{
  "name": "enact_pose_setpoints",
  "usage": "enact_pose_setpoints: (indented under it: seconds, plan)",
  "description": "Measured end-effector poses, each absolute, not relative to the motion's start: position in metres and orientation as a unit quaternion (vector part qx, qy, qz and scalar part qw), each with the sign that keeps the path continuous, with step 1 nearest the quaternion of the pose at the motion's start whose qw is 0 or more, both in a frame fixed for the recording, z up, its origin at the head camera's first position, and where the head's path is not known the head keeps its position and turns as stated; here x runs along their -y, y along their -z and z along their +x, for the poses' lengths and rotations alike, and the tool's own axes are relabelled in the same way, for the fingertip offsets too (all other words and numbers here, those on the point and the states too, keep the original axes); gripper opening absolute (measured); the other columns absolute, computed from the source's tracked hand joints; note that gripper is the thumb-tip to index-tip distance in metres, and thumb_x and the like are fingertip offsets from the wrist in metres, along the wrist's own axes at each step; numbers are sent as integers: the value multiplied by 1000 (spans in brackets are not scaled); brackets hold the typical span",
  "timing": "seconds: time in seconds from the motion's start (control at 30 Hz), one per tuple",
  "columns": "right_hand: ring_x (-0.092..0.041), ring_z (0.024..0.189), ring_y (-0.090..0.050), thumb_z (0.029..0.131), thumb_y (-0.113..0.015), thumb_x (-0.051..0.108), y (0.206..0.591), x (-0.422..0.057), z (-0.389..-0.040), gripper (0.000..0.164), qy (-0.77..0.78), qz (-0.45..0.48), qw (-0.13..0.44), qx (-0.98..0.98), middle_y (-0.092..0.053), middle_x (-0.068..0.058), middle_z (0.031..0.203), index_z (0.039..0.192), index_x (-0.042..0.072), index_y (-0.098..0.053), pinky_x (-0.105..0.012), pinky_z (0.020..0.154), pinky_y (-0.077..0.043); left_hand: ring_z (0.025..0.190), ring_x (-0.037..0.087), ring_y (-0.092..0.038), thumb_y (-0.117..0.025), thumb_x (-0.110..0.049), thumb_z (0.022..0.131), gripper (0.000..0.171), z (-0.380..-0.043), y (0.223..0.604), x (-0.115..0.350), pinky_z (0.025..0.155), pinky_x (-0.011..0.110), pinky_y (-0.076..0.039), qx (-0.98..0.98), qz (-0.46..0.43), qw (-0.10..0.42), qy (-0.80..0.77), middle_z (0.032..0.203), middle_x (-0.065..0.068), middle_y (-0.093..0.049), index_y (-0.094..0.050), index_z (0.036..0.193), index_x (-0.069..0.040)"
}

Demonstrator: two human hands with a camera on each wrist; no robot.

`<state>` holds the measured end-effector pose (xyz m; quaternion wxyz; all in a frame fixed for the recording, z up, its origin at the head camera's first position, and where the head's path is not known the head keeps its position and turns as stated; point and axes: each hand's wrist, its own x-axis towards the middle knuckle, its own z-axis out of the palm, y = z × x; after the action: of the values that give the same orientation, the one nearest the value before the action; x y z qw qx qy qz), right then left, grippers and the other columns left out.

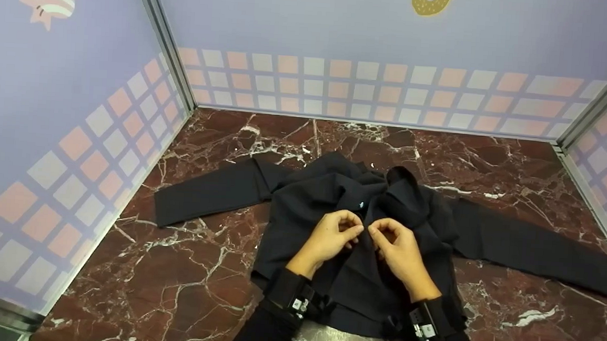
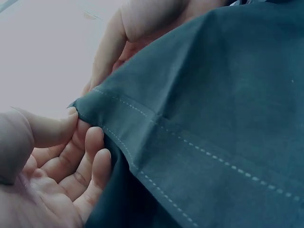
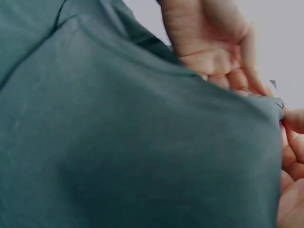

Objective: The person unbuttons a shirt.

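Note:
A black long-sleeved shirt (image 1: 299, 244) lies bunched up, its two sleeves spread out to either side. My left hand (image 1: 331, 238) pinches the front edge of the shirt between thumb and fingertips. Close beside it, my right hand (image 1: 396, 250) pinches the cloth too, the fingertips of both hands nearly meeting. In the left wrist view the stitched edge of the shirt (image 2: 190, 109) runs up to the thumb of my left hand (image 2: 52, 161). Cloth in the right wrist view covers much of my right hand (image 3: 292, 161). Whether a button lies between the fingers is hidden.
Underneath is a dark red marbled table (image 1: 181, 279). Printed panels stand on three sides, with the back wall (image 1: 369, 42) behind the shirt and a side wall (image 1: 63, 140) at left. The right sleeve (image 1: 541, 253) reaches toward the right-hand wall.

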<state>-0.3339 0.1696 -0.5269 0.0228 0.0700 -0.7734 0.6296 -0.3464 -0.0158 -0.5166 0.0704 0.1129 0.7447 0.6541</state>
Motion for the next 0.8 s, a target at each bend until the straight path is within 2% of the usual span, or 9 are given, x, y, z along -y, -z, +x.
enact_pose_setpoints:
  seconds: [0.17,0.37,0.47,0.57,0.67,0.8]
  plan:
    - [-13,61,-57,103,-72,10,528,-169,-334,16,-617,84,28,782,-68,-8,92,111,-3,-74,-23,53,-48,77,12,-65,-69,-8,105,7,-346,516,16,67,26,-55,-745,123,74,-651,93,3,-71,-72,105,-1]
    - [-9,70,-65,96,-80,5,528,-170,-335,9,-588,101,68,800,-74,-9,91,102,-2,-77,-20,64,-51,77,12,-66,-69,-9,105,7,-346,515,16,66,25,-55,-745,121,75,-651,92,2,-71,-72,103,-3]
    - [-10,76,-68,96,-79,4,525,-172,-336,7,-582,99,71,804,-74,-8,91,101,-1,-77,-20,69,-52,76,12,-66,-70,-9,104,7,-347,513,15,66,25,-55,-748,112,68,-650,91,3,-72,-71,101,-3]
    - [-9,70,-62,99,-76,6,521,-175,-337,9,-585,102,52,803,-72,-6,91,104,-1,-77,-20,64,-49,74,12,-66,-69,-9,105,7,-346,507,16,66,25,-54,-772,107,54,-624,89,4,-72,-70,99,-4]
    - [-8,68,-57,103,-71,8,514,-181,-335,13,-590,125,2,797,-70,-4,91,106,-4,-75,-21,62,-46,71,9,-63,-70,-9,103,9,-336,494,18,66,25,-52,-835,121,40,-535,83,0,-71,-70,95,-8]
    - [-8,72,-57,103,-71,9,500,-190,-325,13,-556,188,-48,808,-70,-4,91,103,-3,-74,-22,65,-47,66,7,-60,-72,-14,102,12,-311,469,23,64,26,-49,-890,154,60,-424,75,-7,-68,-69,91,-16]
